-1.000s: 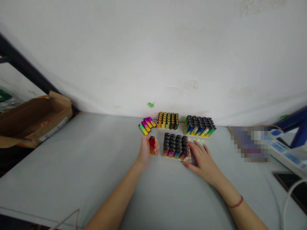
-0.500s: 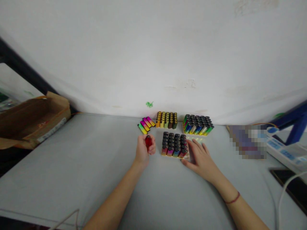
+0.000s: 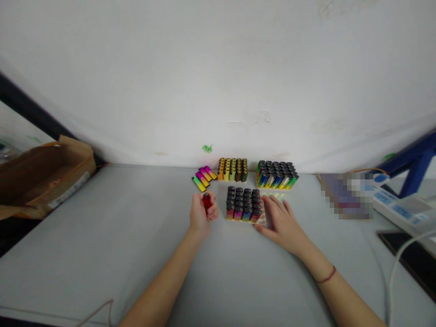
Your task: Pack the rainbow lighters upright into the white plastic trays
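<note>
My left hand is closed in a fist around a red lighter, held upright with its dark top showing; the lower part is hidden by the fingers. To the right of it stands a pale tray with rows of black-topped lighters in red, pink and blue. My right hand rests at this tray's right side, fingers spread, thumb by the near corner and fingertips along the edge. Beyond my left hand, several pink, yellow and green lighters lie flat on the table.
Against the wall stand a block of yellow-to-brown lighters and a tray of multicoloured ones. An open cardboard box is at the left. On the right are a power strip, a dark phone-like slab and a white cable.
The whole view has shifted slightly, so things appear a little further left. Both hands keep their poses, and the red lighter stays in my left hand.
</note>
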{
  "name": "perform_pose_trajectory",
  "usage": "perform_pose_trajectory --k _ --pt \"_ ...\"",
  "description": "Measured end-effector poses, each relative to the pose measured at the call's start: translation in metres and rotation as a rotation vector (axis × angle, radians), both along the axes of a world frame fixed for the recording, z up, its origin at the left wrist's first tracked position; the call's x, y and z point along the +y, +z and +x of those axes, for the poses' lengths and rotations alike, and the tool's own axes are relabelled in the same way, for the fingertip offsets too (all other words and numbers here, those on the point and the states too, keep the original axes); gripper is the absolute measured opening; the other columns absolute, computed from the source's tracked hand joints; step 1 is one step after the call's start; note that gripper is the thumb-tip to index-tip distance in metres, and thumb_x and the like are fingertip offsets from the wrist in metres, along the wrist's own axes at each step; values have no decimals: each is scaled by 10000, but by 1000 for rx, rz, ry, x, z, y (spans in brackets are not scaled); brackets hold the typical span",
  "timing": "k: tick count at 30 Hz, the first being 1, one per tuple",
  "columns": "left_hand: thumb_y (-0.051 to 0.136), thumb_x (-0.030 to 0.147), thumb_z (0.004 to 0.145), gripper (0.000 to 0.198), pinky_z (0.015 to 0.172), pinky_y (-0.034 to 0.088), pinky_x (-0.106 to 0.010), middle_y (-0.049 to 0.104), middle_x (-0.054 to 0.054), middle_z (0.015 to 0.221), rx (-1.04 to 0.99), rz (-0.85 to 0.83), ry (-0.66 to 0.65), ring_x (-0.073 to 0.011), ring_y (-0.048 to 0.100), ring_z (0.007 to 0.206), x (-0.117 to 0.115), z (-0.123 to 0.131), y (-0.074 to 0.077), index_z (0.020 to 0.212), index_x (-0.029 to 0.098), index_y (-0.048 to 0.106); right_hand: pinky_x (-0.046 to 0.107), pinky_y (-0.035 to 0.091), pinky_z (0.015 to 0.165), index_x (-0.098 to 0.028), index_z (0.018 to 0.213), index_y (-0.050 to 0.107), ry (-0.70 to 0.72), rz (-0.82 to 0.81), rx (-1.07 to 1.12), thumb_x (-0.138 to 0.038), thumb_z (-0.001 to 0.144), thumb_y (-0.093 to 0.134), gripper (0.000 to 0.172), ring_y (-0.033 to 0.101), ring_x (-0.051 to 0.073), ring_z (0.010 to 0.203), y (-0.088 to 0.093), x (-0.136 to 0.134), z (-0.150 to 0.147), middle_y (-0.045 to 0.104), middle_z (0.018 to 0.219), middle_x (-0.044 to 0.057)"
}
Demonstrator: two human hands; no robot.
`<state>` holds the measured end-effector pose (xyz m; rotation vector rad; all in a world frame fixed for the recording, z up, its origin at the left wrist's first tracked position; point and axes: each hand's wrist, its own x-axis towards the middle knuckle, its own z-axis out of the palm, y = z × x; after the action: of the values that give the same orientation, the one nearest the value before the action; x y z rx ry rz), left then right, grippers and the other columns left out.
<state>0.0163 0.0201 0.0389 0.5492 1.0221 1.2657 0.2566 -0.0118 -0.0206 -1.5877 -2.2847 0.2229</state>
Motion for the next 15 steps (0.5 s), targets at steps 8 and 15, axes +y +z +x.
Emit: perform_pose_trajectory --k 8,15 --pt "400 438 769 293 341 228 -154 294 80 402 9 2 6 -60 221 320 -1 4 -2 594 205 431 623 237 1148 -112 1453 366 -4 -17 -14 -531 872 552 740 342 365 1426 2 0 0 462 1487 207" --pt "404 391 732 247 334 199 -163 272 75 369 74 29 10 -67 190 320 -4 8 1 563 212 408 629 238 1145 -107 1449 365 1 -21 -11 -539 874 549 742 337 362 1428 2 0 1 463 1487 210"
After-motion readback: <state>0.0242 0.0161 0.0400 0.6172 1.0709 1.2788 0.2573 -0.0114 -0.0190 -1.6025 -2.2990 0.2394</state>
